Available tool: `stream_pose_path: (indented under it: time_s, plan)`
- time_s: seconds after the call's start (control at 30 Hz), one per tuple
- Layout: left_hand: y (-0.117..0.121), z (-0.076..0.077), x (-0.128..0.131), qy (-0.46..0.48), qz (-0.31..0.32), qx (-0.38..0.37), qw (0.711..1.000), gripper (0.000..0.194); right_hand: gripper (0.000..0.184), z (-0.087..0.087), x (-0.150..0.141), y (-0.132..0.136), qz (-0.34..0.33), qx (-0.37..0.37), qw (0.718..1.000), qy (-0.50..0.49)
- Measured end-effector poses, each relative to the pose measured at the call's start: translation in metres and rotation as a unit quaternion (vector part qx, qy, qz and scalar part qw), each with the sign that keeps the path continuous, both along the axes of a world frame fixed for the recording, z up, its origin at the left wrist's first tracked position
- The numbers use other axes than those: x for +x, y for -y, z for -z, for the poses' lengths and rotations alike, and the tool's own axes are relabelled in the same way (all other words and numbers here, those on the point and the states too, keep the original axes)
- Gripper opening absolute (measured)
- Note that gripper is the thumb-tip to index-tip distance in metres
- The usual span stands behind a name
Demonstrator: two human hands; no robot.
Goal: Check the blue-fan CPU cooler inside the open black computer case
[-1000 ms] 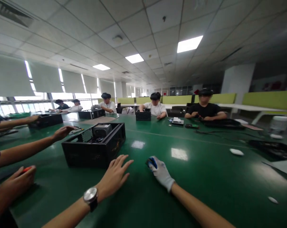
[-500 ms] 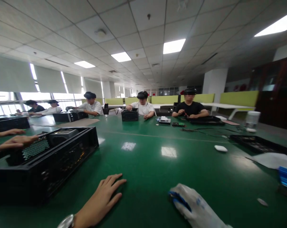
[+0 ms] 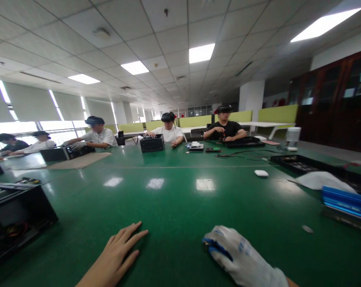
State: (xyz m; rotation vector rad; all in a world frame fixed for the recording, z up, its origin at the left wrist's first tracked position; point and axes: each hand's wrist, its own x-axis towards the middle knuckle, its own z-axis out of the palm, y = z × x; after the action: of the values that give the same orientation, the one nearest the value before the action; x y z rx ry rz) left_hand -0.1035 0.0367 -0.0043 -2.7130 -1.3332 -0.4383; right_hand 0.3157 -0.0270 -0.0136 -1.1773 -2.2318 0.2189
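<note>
My left hand (image 3: 117,253) is bare and rests palm down on the green tabletop (image 3: 165,207), its fingers stretched out and apart. It holds nothing. To its right, my right hand (image 3: 234,253) wears a white glove with blue on the finger side. Its fingers are curled together over the table, and whatever may be inside them is hidden. A black computer case (image 3: 22,223) stands at the left edge, partly cut off, beyond my left hand. A small pale flat piece (image 3: 307,229) lies to the right of my glove.
At right are a blue finned metal part (image 3: 344,199), a white cloth-like item (image 3: 324,180), a black tray-like panel (image 3: 306,165) and a small white case (image 3: 261,173). Across the table, people work on a black box (image 3: 152,142) and a black panel (image 3: 243,142). Cables (image 3: 243,154) lie near them.
The view has turned to the right. The black computer case has shifted left and turned, and another person's hands on it have left the view. My two hands keep nearly the same pose.
</note>
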Motion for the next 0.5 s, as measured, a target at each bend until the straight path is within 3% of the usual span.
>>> stream_pose_path:
  time_s: [0.17, 0.4, 0.5]
  plan:
    - [-0.002, 0.000, 0.000, 0.001, -0.005, 0.011, 1.000, 0.040, 0.030, 0.011, 0.000, 0.001, 0.013, 0.051, 0.999, 0.013]
    - [0.000, 0.010, -0.004, 0.040, 0.026, 0.034, 0.998, 0.039, 0.029, 0.004, -0.006, 0.005, 0.007, 0.075, 0.995, 0.070]
    - [-0.017, -0.013, -0.007, 0.068, 0.014, 0.089, 0.994, 0.041, 0.032, 0.003, -0.010, 0.005, 0.006, 0.094, 0.988, 0.124]
